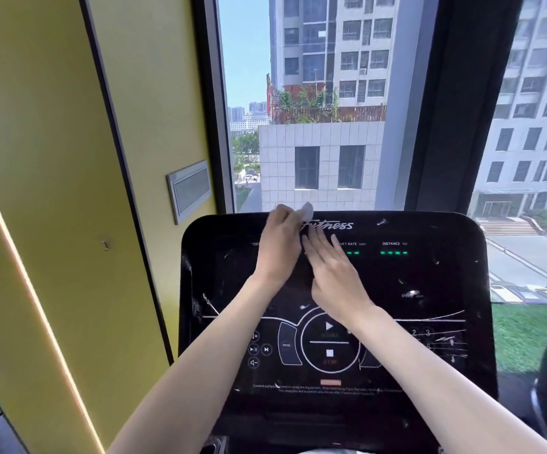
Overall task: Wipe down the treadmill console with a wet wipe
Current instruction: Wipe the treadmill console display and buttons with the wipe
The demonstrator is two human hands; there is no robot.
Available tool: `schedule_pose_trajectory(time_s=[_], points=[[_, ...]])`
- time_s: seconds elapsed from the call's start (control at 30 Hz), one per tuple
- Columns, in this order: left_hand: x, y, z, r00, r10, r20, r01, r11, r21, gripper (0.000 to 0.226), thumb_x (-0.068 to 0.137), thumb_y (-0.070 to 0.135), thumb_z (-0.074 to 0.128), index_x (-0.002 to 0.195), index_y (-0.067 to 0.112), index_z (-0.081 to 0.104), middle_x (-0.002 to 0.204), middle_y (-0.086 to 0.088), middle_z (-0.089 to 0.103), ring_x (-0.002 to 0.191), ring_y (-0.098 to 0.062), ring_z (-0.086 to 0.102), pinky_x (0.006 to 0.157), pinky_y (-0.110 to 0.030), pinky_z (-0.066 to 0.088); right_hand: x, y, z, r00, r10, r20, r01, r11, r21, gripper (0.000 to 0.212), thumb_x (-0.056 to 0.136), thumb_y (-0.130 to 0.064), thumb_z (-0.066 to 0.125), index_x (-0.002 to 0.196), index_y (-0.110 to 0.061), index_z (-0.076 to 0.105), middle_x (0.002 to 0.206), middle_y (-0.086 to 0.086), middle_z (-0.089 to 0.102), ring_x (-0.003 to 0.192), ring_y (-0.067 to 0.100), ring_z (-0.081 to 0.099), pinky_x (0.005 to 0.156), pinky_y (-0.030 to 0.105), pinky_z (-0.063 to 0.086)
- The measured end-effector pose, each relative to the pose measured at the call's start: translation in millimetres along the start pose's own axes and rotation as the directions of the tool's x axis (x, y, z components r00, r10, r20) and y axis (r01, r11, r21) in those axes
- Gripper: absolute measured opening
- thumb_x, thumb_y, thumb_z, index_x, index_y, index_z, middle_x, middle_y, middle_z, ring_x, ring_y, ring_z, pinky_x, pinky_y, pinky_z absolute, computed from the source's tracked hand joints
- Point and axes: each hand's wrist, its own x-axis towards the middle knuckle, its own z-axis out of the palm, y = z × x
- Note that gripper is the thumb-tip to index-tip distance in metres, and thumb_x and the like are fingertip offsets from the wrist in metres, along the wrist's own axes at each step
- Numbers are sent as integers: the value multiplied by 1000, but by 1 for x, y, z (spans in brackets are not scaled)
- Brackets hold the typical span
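As left hand (280, 245) pinches it, wipe (307, 210) points up.

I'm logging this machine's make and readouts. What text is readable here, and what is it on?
"Fitness": script logo, top of the treadmill console; anything before it is behind the left hand and wet wipe.
"ART RATE": display heading, start hidden by the right hand.
"DISTANCE": next heading.
"PROG": button left of the play dial.
"2", "3": keypad, right side.
Bottom small print: too blurred to read.
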Motion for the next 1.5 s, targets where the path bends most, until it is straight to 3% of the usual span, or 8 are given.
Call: schedule_pose_trajectory(time_s=[0.2, 0.37, 0.53, 0.67, 0.8, 0.97, 1.13, 1.5], points=[[2, -36, -24, 796, -473, -377, 451, 879, -151, 16, 94, 4, 51, 100, -4, 64, 94, -10, 51, 81, -14, 47, 75, -15, 41, 1, -1, 1, 1000, 9, -4, -9, 1000, 4, 74, 66, 15, 55, 137, 6, 37, 146, 22, 32, 139, 30, 25, 115, 41, 13], [-15, -43, -33, 982, -153, -110, 163, 983, 83, 18, 91, 0, 53, 104, -4, 64, 93, -7, 50, 84, -16, 49, 79, -20, 44, 1, 2, 2, 1000, -8, -11, 8, 1000, -11, 73, 63, 14, 59, 133, 7, 42, 143, 24, 37, 136, 33, 31, 112, 44, 16], [-16, -67, -63, 663, -553, -504, 623, 781, -37, 20, 96, 6, 46, 98, -5, 63, 93, -12, 48, 75, -17, 44, 68, -20, 37, 1, 4, 5, 999, -34, -22, 34, 999, 6, 71, 62, 17, 59, 131, 9, 43, 140, 27, 39, 134, 35, 34, 111, 45, 22], [-19, -45, -51, 917, -337, -215, 365, 925, 106, 14, 92, 3, 52, 95, -2, 65, 88, -5, 48, 78, -14, 47, 69, -15, 37, 0, 7, 6, 998, -55, -20, 54, 998, -8, 71, 64, 18, 57, 133, 9, 42, 141, 26, 37, 135, 35, 33, 111, 46, 22], [-10, -54, -62, 663, -600, -449, 659, 752, -32, 15, 94, 2, 47, 92, -2, 60, 91, -6, 45, 77, -19, 46, 69, -22, 37, 0, 15, 2, 996, -88, -8, 88, 996, -9, 71, 61, 18, 57, 130, 10, 44, 139, 27, 41, 132, 35, 37, 110, 47, 23], [-12, -26, -37, 957, -262, -126, 285, 930, 230, 16, 92, 3, 54, 102, -3, 65, 91, -7, 48, 78, -15, 47, 72, -16, 39, 0, 21, -1, 991, -134, 30, 135, 990, -39, 72, 60, 11, 64, 130, 9, 46, 138, 25, 43, 132, 33, 38, 110, 46, 23], [-3, -31, -32, 762, -496, -415, 612, 762, 212, 22, 92, -1, 44, 97, 1, 66, 92, -4, 42, 84, -19, 45, 66, -22, 37, 0, 24, -4, 984, -161, 70, 167, 982, -88, 79, 51, 4, 72, 126, 9, 51, 135, 25, 47, 129, 33, 42, 109, 47, 28], [13, -9, -9, 928, -355, -117, 372, 854, 364, 31, 91, -2, 44, 118, 4, 60, 95, -6, 44, 79, -17, 48, 68, -20, 39, -9, 39, -19, 988, -139, 60, 149, 970, -192, 73, 69, -2, 58, 138, 6, 35, 146, 23, 33, 138, 31, 28, 114, 42, 14]])
